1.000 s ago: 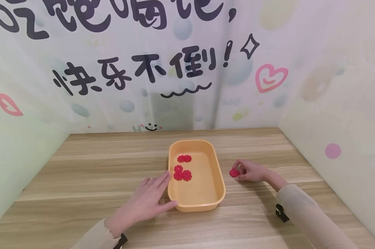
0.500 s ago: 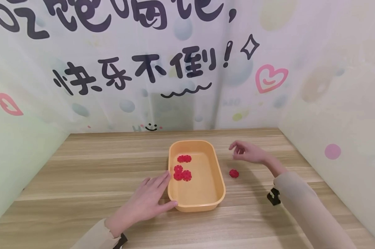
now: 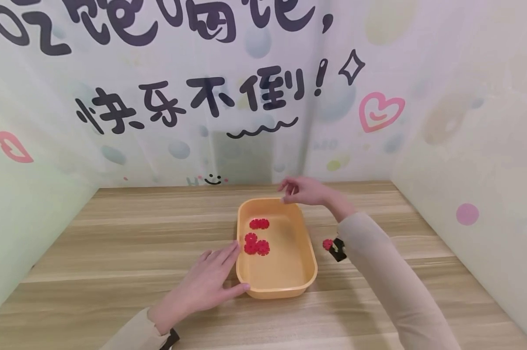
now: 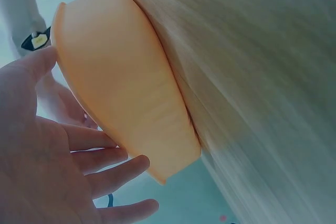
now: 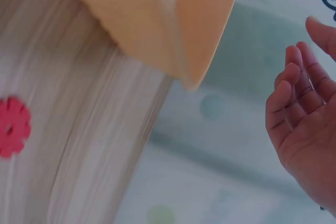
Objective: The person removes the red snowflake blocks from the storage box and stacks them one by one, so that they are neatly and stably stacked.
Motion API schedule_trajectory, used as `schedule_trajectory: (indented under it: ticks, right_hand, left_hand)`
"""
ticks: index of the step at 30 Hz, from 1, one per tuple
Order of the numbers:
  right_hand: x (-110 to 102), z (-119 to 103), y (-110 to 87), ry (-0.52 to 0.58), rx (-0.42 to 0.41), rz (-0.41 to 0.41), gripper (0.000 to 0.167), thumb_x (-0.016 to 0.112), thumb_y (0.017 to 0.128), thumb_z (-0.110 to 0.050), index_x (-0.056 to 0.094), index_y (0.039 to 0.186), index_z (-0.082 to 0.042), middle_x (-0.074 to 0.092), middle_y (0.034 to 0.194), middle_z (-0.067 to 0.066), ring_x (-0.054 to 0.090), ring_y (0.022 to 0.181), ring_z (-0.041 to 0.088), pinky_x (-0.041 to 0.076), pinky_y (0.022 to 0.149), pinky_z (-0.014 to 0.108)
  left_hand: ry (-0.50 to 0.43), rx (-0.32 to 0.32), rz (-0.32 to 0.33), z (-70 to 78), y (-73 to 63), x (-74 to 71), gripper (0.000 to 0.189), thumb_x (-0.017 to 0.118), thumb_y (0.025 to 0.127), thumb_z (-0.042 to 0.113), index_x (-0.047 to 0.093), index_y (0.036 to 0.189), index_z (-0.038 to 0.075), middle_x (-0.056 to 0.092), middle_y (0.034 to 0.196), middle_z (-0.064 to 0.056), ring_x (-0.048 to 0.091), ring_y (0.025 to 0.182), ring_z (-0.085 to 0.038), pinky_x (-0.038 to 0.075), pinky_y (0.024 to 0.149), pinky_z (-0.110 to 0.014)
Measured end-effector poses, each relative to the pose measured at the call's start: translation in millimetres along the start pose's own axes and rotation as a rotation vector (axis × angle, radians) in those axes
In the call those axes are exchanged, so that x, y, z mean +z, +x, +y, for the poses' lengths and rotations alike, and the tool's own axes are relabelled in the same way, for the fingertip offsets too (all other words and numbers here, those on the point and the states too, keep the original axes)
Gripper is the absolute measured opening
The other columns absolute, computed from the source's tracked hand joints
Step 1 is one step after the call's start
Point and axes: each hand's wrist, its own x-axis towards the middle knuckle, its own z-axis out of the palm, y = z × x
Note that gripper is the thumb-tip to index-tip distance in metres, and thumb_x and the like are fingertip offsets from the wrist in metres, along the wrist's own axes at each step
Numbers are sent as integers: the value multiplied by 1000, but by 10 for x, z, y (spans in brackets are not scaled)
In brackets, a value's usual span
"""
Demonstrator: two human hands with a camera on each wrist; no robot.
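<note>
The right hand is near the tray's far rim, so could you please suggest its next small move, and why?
Probably lower the right hand toward the far red pieces inside the tray: it looks empty, the left hand touches the tray, and one red piece lies outside.

Backdrop cloth (image 3: 254, 160) facing me: black "吃饱喝饱," (image 3: 134, 40) (tops out of sight), "快乐不倒!" (image 3: 209, 90) below; pale "H" (image 3: 193, 182) beside smiley (image 3: 212, 182).
</note>
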Motion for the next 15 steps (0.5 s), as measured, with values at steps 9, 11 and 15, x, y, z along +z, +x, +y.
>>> schedule_trajectory:
  ticks: [9, 11, 15]
  right_hand:
    - [271, -158, 313, -42, 28, -23, 33, 66, 79, -17, 57, 106, -1, 56, 82, 5, 51, 75, 19, 44, 67, 27]
    - [331, -183, 343, -34, 51, -32, 33, 66, 79, -17, 57, 106, -2, 56, 84, 5, 51, 77, 18, 44, 68, 26]
    - [462, -176, 383, -4, 81, -56, 30, 64, 79, -15, 58, 105, -2, 57, 85, 3, 51, 78, 18, 44, 69, 26]
  left_hand:
    - [-14, 5, 1, -11, 3, -3, 81, 46, 80, 61, 33, 135, 2, 32, 138, -10, 35, 121, -24, 29, 91, -53]
    - [-12, 7, 1, -13, 2, -3, 81, 46, 80, 61, 33, 135, 2, 31, 138, -10, 35, 121, -24, 28, 91, -53]
    - [-9, 9, -1, -12, -1, -5, 82, 45, 80, 61, 33, 135, 2, 31, 139, -10, 35, 120, -25, 28, 92, -53]
